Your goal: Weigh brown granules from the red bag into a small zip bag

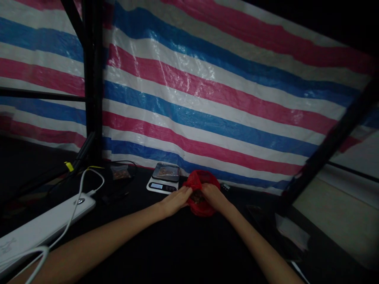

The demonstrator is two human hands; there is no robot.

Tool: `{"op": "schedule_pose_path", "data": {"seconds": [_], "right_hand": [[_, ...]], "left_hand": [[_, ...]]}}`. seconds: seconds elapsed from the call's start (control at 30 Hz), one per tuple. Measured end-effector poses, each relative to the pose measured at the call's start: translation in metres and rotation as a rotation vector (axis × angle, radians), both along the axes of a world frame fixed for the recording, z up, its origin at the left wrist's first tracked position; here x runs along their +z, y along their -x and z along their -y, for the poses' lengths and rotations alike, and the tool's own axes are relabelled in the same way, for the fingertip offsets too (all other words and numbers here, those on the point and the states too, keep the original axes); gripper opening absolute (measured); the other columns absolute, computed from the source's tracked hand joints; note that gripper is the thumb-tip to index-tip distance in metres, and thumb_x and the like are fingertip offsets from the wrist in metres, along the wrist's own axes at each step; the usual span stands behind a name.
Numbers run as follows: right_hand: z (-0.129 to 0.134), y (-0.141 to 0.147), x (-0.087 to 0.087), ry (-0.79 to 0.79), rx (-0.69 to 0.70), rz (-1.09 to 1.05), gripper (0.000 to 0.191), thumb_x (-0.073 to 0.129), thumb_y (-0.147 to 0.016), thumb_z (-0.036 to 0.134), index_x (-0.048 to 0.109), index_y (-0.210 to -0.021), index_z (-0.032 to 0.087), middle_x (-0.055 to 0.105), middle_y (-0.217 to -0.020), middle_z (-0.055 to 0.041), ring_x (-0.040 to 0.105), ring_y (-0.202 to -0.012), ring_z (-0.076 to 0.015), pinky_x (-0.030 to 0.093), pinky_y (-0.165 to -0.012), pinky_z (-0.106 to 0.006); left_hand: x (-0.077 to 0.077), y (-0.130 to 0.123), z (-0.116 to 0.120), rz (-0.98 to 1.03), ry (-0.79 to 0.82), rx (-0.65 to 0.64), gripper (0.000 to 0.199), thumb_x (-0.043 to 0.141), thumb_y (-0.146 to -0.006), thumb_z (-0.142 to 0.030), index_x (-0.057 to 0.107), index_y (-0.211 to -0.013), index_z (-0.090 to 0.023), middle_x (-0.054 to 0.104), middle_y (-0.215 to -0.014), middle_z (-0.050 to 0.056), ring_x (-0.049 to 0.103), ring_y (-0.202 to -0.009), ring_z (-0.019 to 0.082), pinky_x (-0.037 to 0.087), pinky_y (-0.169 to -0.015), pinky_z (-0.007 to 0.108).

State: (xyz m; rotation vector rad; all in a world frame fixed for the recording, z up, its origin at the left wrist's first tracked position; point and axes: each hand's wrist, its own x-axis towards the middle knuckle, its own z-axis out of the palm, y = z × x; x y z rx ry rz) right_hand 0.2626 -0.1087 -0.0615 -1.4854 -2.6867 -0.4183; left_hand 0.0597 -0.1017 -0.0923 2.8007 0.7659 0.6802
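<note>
A black table (166, 248) bears a scale (162, 183) and red bag (204, 209) at lower centre, a packet (120, 172) and white box (44, 227) lower left.

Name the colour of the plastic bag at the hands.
Red: the plastic bag shows in the head view, the only one.

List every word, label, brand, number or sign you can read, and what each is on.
None reads clearly.
White oblong device: grey marking near one end, too blurred to read.
Scale: display lit, any digits too small to read; panel marks likewise.
Red bag: no lettering I can make out.
</note>
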Motion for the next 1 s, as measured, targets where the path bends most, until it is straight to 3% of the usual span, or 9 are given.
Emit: {"op": "schedule_pose_path", "data": {"seconds": [0.13, 0.27, 0.4, 0.6, 0.73, 0.83, 1.0], "right_hand": [[0.006, -0.002, 0.004, 0.081, -0.028, -0.212, 0.027, 0.051, -0.075, 0.010, 0.058, -0.100, 0.016, 0.063, -0.099, -0.0075, 0.057, -0.093, -0.0182, 0.041, -0.080, -0.027], [0.008, 0.000, 0.009, 0.226, 0.029, -0.475, 0.031, 0.056, -0.072, 0.015, 0.059, -0.102, 0.019, 0.065, -0.097, -0.0036, 0.060, -0.090, -0.0161, 0.043, -0.081, -0.026], [0.008, 0.002, 0.004, 0.330, 0.036, -0.687, 0.033, 0.057, -0.068, 0.014, 0.061, -0.100, 0.019, 0.066, -0.095, -0.0033, 0.060, -0.090, -0.0164, 0.043, -0.085, -0.029], [0.003, -0.011, -0.008, 0.523, 0.046, -1.028, 0.037, 0.066, -0.063, 0.022, 0.060, -0.099, 0.015, 0.063, -0.102, -0.0079, 0.059, -0.095, -0.0194, 0.044, -0.087, -0.035], [0.002, -0.028, -0.003, 0.485, 0.013, -1.136, 0.044, 0.069, -0.060, 0.031, 0.059, -0.100, 0.017, 0.062, -0.105, -0.0099, 0.058, -0.097, -0.0217, 0.042, -0.089, -0.040], [0.004, -0.039, 0.007, 0.464, -0.001, -1.148, 0.044, 0.068, -0.062, 0.035, 0.059, -0.102, 0.018, 0.061, -0.109, -0.0109, 0.056, -0.101, -0.0228, 0.041, -0.091, -0.042], [0.007, -0.045, 0.021, 0.454, -0.004, -1.144, 0.043, 0.067, -0.065, 0.034, 0.058, -0.104, 0.019, 0.059, -0.111, -0.0110, 0.056, -0.102, -0.0230, 0.039, -0.094, -0.043]], "left_hand": [[0.002, -0.003, -0.003, 0.062, 0.037, -0.003, 0.026, 0.050, -0.080, -0.016, 0.034, -0.100, -0.019, 0.047, -0.102, 0.005, 0.047, -0.098, 0.017, 0.040, -0.084, 0.030], [0.004, -0.001, -0.006, 0.102, 0.071, 0.031, 0.022, 0.052, -0.078, -0.016, 0.036, -0.094, -0.020, 0.048, -0.097, 0.004, 0.049, -0.093, 0.018, 0.041, -0.079, 0.030], [0.010, -0.001, -0.005, 0.130, 0.092, -0.008, 0.027, 0.054, -0.077, -0.016, 0.036, -0.095, -0.020, 0.049, -0.098, 0.004, 0.050, -0.093, 0.019, 0.041, -0.078, 0.029], [0.051, 0.018, -0.028, 0.083, 0.077, -0.073, 0.059, 0.071, -0.061, -0.022, 0.032, -0.105, -0.017, 0.044, -0.107, 0.008, 0.047, -0.099, 0.021, 0.039, -0.080, 0.029], [0.073, 0.043, -0.070, 0.067, -0.046, 0.087, 0.065, 0.075, -0.053, -0.036, 0.038, -0.102, -0.014, 0.042, -0.107, 0.011, 0.043, -0.103, 0.025, 0.037, -0.083, 0.034], [0.070, 0.053, -0.098, -0.009, 0.046, 0.197, 0.074, 0.072, -0.054, -0.045, 0.038, -0.111, -0.012, 0.041, -0.115, 0.015, 0.039, -0.110, 0.029, 0.035, -0.088, 0.039], [0.049, 0.052, -0.118, -0.034, 0.318, 0.078, 0.059, 0.070, -0.061, -0.035, 0.046, -0.110, -0.012, 0.053, -0.110, 0.011, 0.050, -0.103, 0.022, 0.038, -0.085, 0.031]]}}
